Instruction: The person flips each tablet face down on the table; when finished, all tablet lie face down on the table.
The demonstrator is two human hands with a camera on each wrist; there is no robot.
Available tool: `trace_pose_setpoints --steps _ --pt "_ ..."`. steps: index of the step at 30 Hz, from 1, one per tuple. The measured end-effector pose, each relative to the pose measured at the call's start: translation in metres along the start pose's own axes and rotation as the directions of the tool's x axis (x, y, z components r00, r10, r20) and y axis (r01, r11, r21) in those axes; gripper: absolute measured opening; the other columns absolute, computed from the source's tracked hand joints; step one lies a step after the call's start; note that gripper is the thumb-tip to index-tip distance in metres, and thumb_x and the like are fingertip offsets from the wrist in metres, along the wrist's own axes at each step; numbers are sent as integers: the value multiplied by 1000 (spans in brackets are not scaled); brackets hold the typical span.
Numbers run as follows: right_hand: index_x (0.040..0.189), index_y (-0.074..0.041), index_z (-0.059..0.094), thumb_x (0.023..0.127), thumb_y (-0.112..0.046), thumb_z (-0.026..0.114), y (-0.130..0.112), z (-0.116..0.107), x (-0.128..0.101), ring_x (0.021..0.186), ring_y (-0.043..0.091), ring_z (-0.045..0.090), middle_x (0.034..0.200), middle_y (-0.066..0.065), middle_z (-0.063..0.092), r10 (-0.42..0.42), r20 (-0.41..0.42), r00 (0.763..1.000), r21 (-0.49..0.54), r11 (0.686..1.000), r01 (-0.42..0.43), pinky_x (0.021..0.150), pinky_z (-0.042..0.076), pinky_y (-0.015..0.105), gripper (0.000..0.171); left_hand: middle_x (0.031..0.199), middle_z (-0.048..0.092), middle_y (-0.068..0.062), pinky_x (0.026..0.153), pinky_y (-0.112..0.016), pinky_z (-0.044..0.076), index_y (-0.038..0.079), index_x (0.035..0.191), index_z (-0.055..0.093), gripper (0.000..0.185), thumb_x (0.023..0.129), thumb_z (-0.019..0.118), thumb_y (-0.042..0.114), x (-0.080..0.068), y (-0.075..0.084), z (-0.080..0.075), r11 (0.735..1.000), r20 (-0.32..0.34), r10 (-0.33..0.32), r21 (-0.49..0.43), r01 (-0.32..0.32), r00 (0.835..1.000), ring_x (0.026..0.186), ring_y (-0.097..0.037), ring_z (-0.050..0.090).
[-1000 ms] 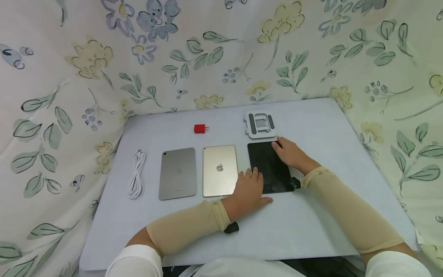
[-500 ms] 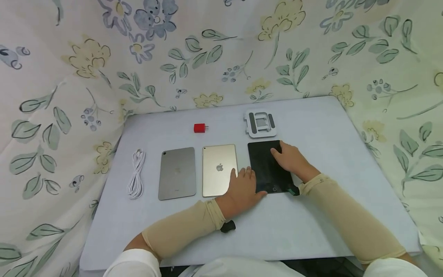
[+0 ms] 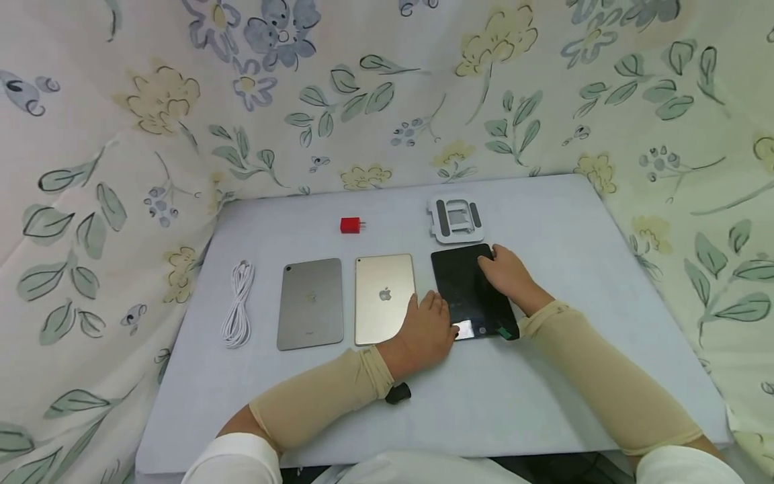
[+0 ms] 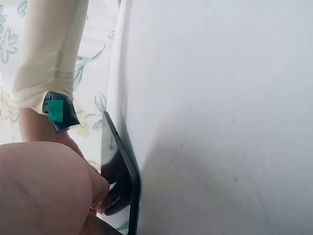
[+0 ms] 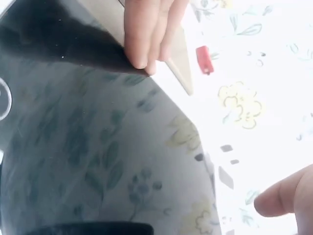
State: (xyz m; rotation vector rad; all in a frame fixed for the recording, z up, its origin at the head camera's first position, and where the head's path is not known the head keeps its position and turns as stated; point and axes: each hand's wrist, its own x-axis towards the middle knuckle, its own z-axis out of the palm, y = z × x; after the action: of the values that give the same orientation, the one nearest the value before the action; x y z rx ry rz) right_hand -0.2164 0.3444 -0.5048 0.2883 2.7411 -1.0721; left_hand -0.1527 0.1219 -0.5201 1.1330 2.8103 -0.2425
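I see the grey table (image 3: 544, 376) with the black tablet (image 3: 465, 286) screen-up at right of the row, beside the gold tablet (image 3: 383, 298) and grey tablet (image 3: 310, 302), stand (image 3: 455, 218) just beyond it. Its long axis runs near-far, home button at the near end, near edge looks tipped off the table, likely for grip. Left hand (image 3: 426, 329) curls onto its near-left corner; right hand (image 3: 510, 275) lies on its far-right edge, fingers bent over the rim, steadying it.
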Motion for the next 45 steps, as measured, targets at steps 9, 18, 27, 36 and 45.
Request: trace_pose_setpoints --steps 9,18,27,36,45 --pt "152 4 21 103 -39 39 -30 -27 -23 133 40 39 151 22 34 -81 -27 996 55 995 82 104 35 56 68 136 56 -13 102 -51 38 2 133 59 56 106 27 39 9 -1 -6 1000 -61 23 18 -22 998 134 -28 41" --pt "153 0 24 103 -31 43 -62 -35 -40 136 37 35 153 17 32 -104 34 994 184 978 96 106 34 54 61 57 55 1 48 -35 47 19 65 59 50 105 34 36 13 -15 -14 977 -170 -8 -210 -28 985 64 -18 58" --pt "153 -2 25 103 -30 43 -101 -29 -57 139 34 31 154 14 31 -163 101 982 283 951 129 108 31 54 60 56 51 7 46 -29 41 22 76 57 52 105 24 50 7 -37 -27 850 -161 -31 -523 -59 986 53 -9 51" --pt "152 -3 29 105 -39 36 -115 -6 -51 125 38 49 152 16 33 -200 165 966 366 922 129 101 40 54 59 110 68 7 77 -30 51 16 138 57 69 97 32 66 -14 -61 -45 605 -236 -161 -791 -94 958 97 -8 61" --pt "146 2 38 106 -35 26 -109 32 -37 134 35 37 149 18 37 -199 239 950 317 941 117 99 44 50 56 125 63 6 72 -25 51 17 144 50 53 97 59 40 -37 -83 -37 448 -298 -217 -877 -176 930 93 -5 59"
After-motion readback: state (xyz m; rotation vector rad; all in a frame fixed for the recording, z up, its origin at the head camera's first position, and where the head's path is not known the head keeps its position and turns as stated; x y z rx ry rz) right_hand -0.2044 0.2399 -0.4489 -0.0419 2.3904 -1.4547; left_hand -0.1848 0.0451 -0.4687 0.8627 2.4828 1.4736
